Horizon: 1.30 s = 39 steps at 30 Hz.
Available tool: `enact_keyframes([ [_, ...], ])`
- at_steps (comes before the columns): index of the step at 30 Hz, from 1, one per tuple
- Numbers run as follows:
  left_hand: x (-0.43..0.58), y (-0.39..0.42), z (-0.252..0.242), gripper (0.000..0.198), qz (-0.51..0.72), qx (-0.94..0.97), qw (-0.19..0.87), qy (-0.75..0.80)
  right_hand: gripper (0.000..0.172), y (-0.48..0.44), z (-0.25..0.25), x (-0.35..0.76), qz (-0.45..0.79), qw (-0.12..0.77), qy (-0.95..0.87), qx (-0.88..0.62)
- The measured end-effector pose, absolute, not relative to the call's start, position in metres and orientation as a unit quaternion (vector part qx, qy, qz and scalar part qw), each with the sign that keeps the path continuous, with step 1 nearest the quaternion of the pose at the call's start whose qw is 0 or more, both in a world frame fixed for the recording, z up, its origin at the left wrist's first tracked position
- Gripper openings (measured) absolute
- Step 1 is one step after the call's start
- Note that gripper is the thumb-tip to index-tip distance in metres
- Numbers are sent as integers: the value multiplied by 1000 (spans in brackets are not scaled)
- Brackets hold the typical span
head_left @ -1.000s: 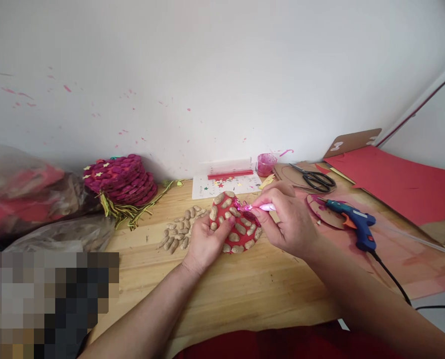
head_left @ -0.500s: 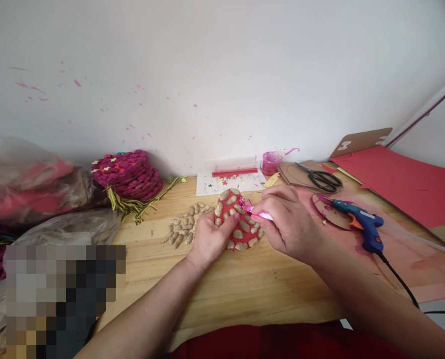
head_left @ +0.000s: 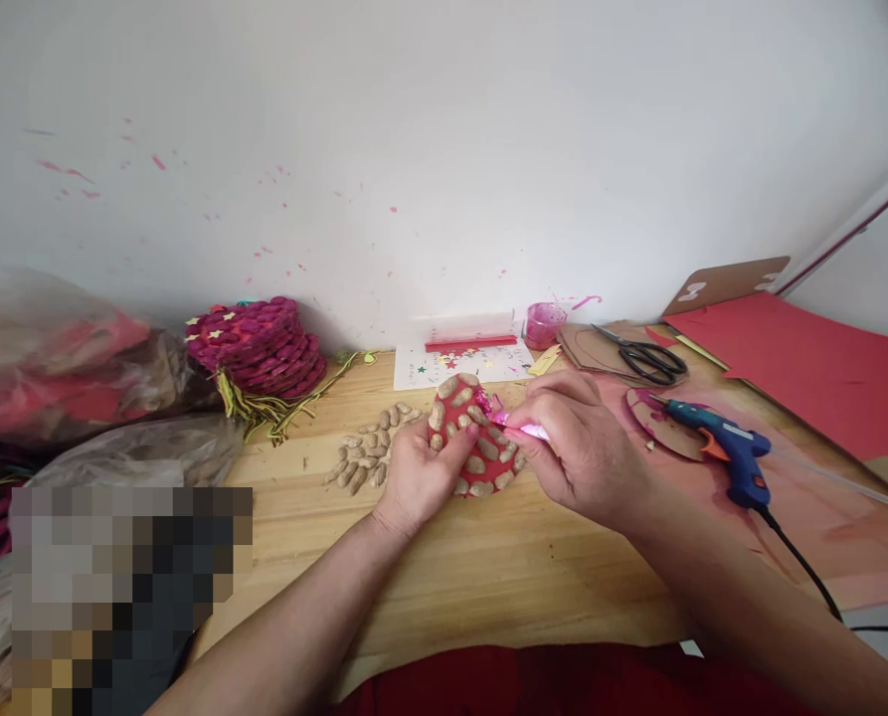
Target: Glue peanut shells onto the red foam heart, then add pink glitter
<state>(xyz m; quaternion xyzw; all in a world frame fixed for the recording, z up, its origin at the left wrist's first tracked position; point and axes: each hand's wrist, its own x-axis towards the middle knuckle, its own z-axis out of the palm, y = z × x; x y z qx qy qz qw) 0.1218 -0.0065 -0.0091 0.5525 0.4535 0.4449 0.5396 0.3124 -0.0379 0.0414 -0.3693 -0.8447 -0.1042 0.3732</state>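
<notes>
My left hand (head_left: 423, 469) grips the left side of a round red disc (head_left: 490, 467) with its thumb on top. Several peanuts in their shells sit on the disc. My right hand (head_left: 574, 438) is closed round a pink-and-white brush (head_left: 527, 428), its pink tip at the upper right of the disc, where a patch is coloured magenta. Left of my left hand, loose peanuts (head_left: 365, 452) lie on the wooden table (head_left: 488, 587).
At the left are plastic bags (head_left: 78, 368) and stacked magenta discs (head_left: 265, 348). Behind are star-strewn white paper (head_left: 410, 373) and a pink cup (head_left: 544, 325). Black scissors (head_left: 656, 363), a corded blue glue gun (head_left: 742, 452) and red sheets (head_left: 823, 368) lie right.
The view has shifted slightly, moving the background a little to the right. The brush tip has moved slightly on the disc; both hands keep their hold.
</notes>
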Motion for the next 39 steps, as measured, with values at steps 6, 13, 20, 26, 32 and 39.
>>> enact_keyframes([
  [6,123,-7,-6,33,456,530,559,446,12,-36,41,315,-99,384,-838,-374],
  [13,124,-4,-5,44,471,455,625,425,12,-35,43,318,-77,410,-826,-380],
  [20,124,0,-18,42,464,431,659,407,11,-32,46,319,-49,428,-816,-385],
  [26,122,1,-22,41,463,421,670,400,10,-33,47,321,-40,444,-806,-390],
  [32,123,0,-22,44,471,409,677,390,10,-31,44,322,-26,435,-807,-399],
  [39,125,0,-21,46,475,377,694,387,8,-30,47,325,-29,448,-794,-410],
])
